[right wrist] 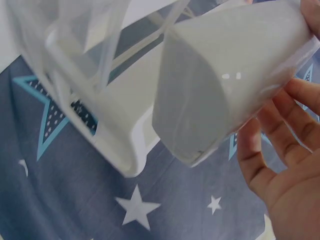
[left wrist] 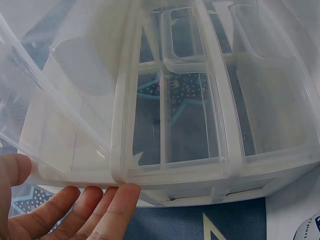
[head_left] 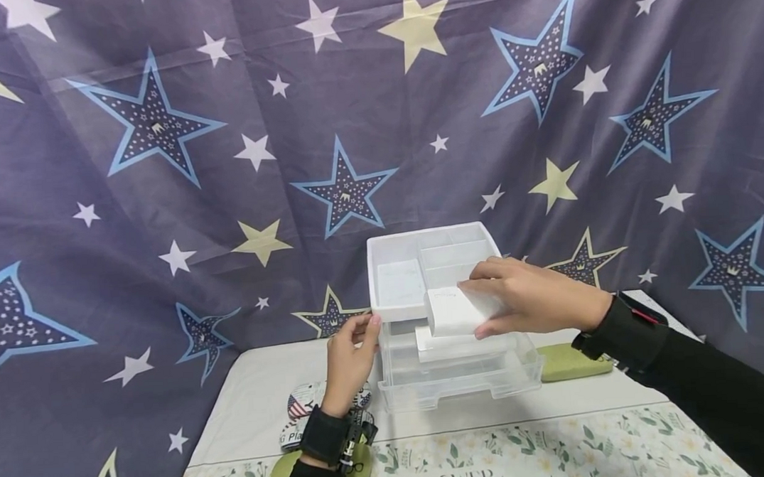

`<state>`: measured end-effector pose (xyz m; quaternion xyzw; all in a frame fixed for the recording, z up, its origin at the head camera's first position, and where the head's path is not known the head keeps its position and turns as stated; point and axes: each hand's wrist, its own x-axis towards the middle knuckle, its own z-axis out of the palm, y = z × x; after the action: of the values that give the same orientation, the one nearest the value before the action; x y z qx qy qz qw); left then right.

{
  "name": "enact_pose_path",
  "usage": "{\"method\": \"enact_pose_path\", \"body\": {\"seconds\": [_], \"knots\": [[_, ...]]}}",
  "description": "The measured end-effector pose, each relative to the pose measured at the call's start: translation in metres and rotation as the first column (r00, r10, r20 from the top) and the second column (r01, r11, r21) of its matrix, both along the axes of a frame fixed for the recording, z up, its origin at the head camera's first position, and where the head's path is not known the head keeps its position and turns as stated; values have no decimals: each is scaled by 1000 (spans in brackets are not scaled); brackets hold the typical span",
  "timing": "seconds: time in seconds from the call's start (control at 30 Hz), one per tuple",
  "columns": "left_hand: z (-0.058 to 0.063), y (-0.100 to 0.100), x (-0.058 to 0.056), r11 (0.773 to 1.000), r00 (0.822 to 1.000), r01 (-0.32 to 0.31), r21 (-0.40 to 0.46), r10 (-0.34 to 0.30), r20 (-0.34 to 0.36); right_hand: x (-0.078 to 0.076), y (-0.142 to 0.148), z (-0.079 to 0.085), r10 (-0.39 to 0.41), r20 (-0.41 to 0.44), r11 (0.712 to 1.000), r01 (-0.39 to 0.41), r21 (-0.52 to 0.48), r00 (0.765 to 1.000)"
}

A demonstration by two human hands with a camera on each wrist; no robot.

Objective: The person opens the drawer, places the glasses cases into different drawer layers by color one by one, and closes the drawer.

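White box: white, glossy, rectangular box in the right hand, before the organizer's top tray; touching or apart, cannot tell.
Right fingers: pinching the box, thumb on one side, fingertips on another.
Organizer: white-framed, translucent plastic drawer unit on the white table; divided tray on top.
Left hand: left hand at the unit's left front corner; four fingers close together along the frame's edge, thumb apart on the other side, pinching the corner.
Lower drawer: clear plastic drawer, jutting forward beneath the box.
Slip risk: smooth surface and one-sided grip could let the box twist loose, probably into the drawer.
Snag risk: a tilted box might catch the tray rim and shove the unit.
Tipping risk: uneven pull from the left hand may rock the light frame.
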<state>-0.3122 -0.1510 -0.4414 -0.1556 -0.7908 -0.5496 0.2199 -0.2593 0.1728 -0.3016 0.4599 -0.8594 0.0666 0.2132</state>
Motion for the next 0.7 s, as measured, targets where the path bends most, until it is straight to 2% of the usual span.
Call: {"method": "enact_pose_path", "body": {"seconds": [0.2,0.37,0.7], "knots": [[-1,0,1,1000,1000,-8,-10,8,-2,-2,-13,-5,24,38,1000,-25,15,999],[0,1,1,1000,1000,-8,-15,7,-4,-1,-17,-8,20,107,999,-23,29,994],[1,0,0,1000,1000,1,-8,-1,-3,0,-22,-18,41,247,997,-55,50,968]]}}
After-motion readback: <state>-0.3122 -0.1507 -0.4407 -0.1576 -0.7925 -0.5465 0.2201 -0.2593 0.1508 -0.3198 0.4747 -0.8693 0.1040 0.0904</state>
